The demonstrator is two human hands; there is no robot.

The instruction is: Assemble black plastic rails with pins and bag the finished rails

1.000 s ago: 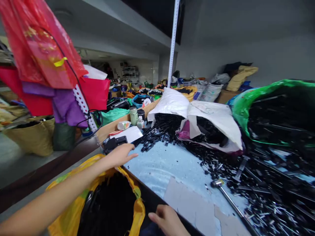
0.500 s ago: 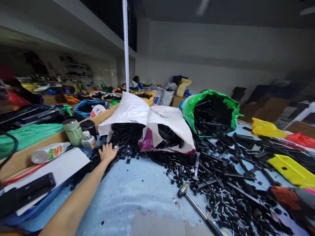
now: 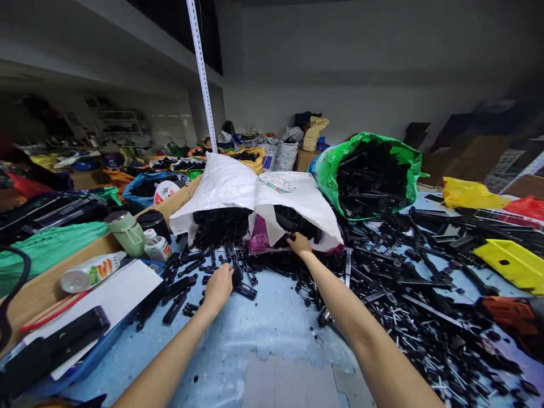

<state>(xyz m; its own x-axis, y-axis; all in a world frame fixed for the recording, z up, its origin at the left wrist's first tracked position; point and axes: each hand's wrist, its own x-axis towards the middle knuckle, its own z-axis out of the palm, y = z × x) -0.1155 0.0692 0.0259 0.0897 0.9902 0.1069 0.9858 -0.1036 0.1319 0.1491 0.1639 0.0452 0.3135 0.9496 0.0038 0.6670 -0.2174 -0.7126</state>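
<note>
My left hand (image 3: 219, 286) lies on the blue tabletop (image 3: 263, 334), fingers curled over loose black plastic parts (image 3: 240, 277) spilled in front of a white sack (image 3: 225, 184). My right hand (image 3: 300, 243) reaches farther back to the mouth of a second white sack (image 3: 297, 198), with its fingertips buried in the black parts there. Both sacks lie on their sides, open towards me and full of black pieces. Whether the right hand grips anything is hidden.
An open green bag (image 3: 331, 175) of long black pieces stands at the back right, above a wide heap of black parts (image 3: 416, 306). A yellow tray (image 3: 510, 263) lies far right. A green flask (image 3: 127, 232), bottles (image 3: 155, 246) and a white board (image 3: 114, 294) sit left.
The view swung right and closer to the sacks. My left hand drew back from the sack's left edge, pulling black parts out onto the table. My right hand came up to the second sack.
</note>
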